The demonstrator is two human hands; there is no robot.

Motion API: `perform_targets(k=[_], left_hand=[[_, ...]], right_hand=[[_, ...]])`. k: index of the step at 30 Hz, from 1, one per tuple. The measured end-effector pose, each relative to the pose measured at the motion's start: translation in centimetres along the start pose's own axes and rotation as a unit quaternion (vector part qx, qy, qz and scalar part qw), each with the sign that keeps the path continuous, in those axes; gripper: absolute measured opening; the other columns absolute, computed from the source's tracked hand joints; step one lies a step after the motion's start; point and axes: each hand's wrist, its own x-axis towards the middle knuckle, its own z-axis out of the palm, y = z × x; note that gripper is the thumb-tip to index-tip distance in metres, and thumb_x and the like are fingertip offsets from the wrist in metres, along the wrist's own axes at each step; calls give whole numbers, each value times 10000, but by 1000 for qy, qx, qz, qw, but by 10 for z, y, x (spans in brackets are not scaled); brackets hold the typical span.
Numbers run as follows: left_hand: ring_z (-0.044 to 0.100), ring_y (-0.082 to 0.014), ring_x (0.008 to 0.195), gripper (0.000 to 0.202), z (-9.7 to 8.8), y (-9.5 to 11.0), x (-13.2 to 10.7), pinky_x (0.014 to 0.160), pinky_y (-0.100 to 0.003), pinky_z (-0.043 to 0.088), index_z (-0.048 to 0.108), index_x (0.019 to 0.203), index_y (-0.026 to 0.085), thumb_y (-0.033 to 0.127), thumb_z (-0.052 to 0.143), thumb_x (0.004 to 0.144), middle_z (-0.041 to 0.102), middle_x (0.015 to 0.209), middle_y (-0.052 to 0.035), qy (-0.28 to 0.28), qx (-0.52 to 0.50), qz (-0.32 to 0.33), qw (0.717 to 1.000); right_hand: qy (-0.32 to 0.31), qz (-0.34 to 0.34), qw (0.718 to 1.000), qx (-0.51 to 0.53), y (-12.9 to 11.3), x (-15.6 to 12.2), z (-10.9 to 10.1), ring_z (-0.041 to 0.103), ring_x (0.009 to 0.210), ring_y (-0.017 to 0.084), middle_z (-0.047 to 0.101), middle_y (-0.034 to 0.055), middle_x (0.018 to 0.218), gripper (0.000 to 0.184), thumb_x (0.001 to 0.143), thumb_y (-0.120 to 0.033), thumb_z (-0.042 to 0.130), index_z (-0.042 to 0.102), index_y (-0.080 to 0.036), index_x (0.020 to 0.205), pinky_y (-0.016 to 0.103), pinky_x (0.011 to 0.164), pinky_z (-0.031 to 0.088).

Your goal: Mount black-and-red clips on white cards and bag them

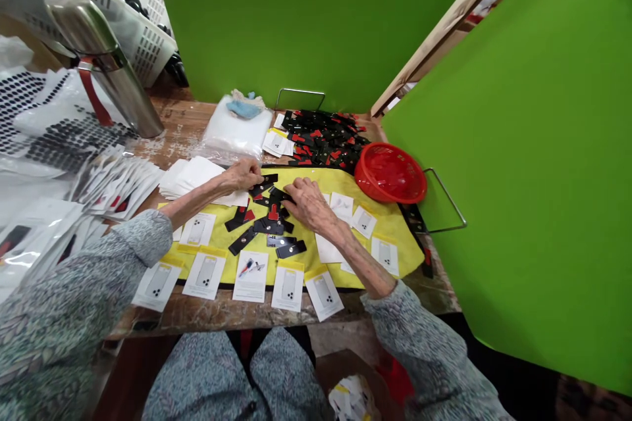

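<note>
Flat black strips with red tabs [269, 225] lie in a loose pile on a yellow cloth [311, 177] in front of me. My left hand [243, 175] is closed at the pile's far left, its fingertips pinching a black strip [270, 179]. On the pile's right side my right hand [310, 202] has curled fingers, with thumb and forefinger at the end of another black strip [279, 194]. Printed cards [288, 286] showing a phone back lie along the cloth's near edge. More cards [342, 206] are under and beside my right forearm.
A big heap of black and red strips [326, 135] lies at the back, beside a red plastic basket [390, 173]. Stacked clear bags [236, 128], white cards [195, 174] and a steel thermos [116, 72] stand left. Green panels [316, 20] with wire handles close off the back and right.
</note>
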Motion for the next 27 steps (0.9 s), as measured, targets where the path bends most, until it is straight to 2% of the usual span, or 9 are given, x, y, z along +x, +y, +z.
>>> perform_targets(k=[3, 8, 14, 16, 18, 21, 24, 27], left_hand=[[465, -96, 502, 88, -1, 0, 0, 480, -225, 326, 561, 668, 173, 246, 609, 682, 533, 556, 39, 3, -19, -4, 1000], [483, -101, 486, 106, -3, 5, -1, 479, -220, 345, 543, 619, 172, 231, 624, 653, 536, 507, 41, 2, -37, -7, 999], [495, -105, 470, 111, -2, 5, 1, 472, -219, 349, 552, 615, 172, 222, 645, 648, 548, 481, 42, 10, -48, -23, 999], [501, -105, 470, 108, -2, 3, 1, 472, -218, 355, 557, 616, 171, 209, 652, 648, 544, 479, 44, 11, -56, -28, 998], [504, -102, 471, 103, -1, 2, 2, 472, -215, 357, 565, 621, 169, 194, 660, 650, 546, 485, 44, 12, -66, -30, 997], [496, -91, 462, 108, -1, 3, 2, 468, -210, 355, 564, 613, 166, 157, 664, 654, 544, 490, 45, 13, -83, -31, 996], [482, -85, 438, 145, -1, 7, 1, 456, -212, 348, 541, 586, 164, 128, 658, 664, 533, 478, 44, 12, -102, -39, 994], [473, -79, 428, 162, -4, 14, -3, 453, -210, 339, 527, 595, 164, 110, 651, 684, 521, 481, 50, 22, -120, -47, 991]], right_hand=[[-27, -9, 1000, -7, -11, 3, 1, 505, 970, 274, 614, 154, 997, 190, 907, -136, 453, 614, -110, 1004, 386, 863, 390], [-9, 11, 1000, -13, -17, 3, 3, 508, 1000, 285, 617, 162, 1043, 241, 913, -106, 403, 576, -92, 1081, 395, 870, 383], [21, 43, 999, 9, -14, 3, 4, 543, 927, 237, 642, 138, 989, 276, 944, -72, 321, 578, -124, 1032, 346, 832, 384], [35, 72, 996, 24, -6, -2, -1, 553, 834, 210, 644, 120, 959, 291, 962, -88, 290, 566, -127, 1046, 320, 758, 389], [56, 132, 989, 40, 8, -14, -9, 544, 755, 187, 639, 97, 911, 283, 980, -133, 286, 564, -136, 1037, 291, 670, 369], [81, 224, 971, 38, 31, -38, -18, 544, 756, 185, 633, 93, 879, 231, 965, -163, 349, 579, -137, 972, 280, 621, 330], [46, 271, 962, -9, 45, -59, -17, 559, 763, 191, 638, 115, 941, 197, 933, -145, 399, 593, -131, 966, 284, 608, 314], [-13, 282, 957, -62, 43, -70, -8, 587, 818, 208, 627, 142, 1022, 237, 929, -116, 384, 602, -136, 1020, 293, 634, 344]])
